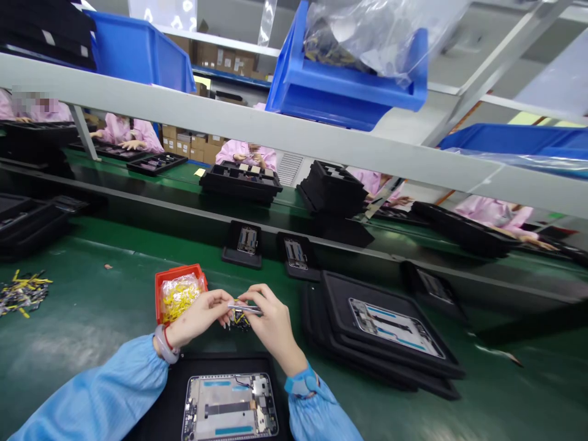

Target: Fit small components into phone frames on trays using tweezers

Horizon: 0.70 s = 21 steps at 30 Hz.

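My left hand (202, 315) and my right hand (272, 321) meet above the green bench, both in blue sleeves. The right hand pinches slim metal tweezers (244, 308) that point left. Between the fingertips of both hands sits a small black and yellow part (239, 319), pinched by the left fingers. Directly below the hands lies a black tray (177, 398) holding a phone frame (229, 407). A red box (160, 283) with yellow parts in a clear bag stands just left of the left hand.
A stack of black trays (331, 294) with another phone frame (395, 327) lies to the right. Loose yellow and black parts (22, 293) lie at far left. Two single trays (242, 245) ride the belt behind. People in pink sit opposite; blue bins (340, 86) hang overhead.
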Motion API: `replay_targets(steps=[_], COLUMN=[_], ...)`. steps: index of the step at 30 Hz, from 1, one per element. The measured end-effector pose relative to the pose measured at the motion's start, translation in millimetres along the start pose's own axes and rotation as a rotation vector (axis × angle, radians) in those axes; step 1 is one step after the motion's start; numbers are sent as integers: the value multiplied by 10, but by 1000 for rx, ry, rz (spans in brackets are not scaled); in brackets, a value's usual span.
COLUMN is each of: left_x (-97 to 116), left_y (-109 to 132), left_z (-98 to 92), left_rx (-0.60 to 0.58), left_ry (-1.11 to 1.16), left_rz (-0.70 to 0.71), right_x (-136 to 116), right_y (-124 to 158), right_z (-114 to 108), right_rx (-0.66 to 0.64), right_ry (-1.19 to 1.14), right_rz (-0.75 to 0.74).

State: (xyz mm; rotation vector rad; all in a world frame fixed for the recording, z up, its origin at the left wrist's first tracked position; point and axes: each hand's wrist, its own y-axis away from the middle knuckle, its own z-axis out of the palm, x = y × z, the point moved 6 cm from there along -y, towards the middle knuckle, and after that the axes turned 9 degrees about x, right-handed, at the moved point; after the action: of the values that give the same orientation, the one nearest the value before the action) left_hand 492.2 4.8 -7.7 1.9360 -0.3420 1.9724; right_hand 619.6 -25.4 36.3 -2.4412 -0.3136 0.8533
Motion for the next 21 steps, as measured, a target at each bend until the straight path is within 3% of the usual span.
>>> replay_targets(steps=[4,8,11,15,21], left_x=[107,258,327,360,439], left_y=[48,165,240,285,319], left_z=[-69,-85,-57,-45,-67], left_rx=[93,183,188,137,108], left_ry=[-157,-488,-710,-935,-1027], left_rz=[160,408,505,444,345], right_x=[-104,-256,-358,-450,-555], right_y=[30,76,130,250,356], right_z=[-36,-19,-4,3,-10], right_rx=[97,105,142,240,265], right_ry=[37,58,128,251,218], right_rz=[-128,-248,-277,-252,-223])
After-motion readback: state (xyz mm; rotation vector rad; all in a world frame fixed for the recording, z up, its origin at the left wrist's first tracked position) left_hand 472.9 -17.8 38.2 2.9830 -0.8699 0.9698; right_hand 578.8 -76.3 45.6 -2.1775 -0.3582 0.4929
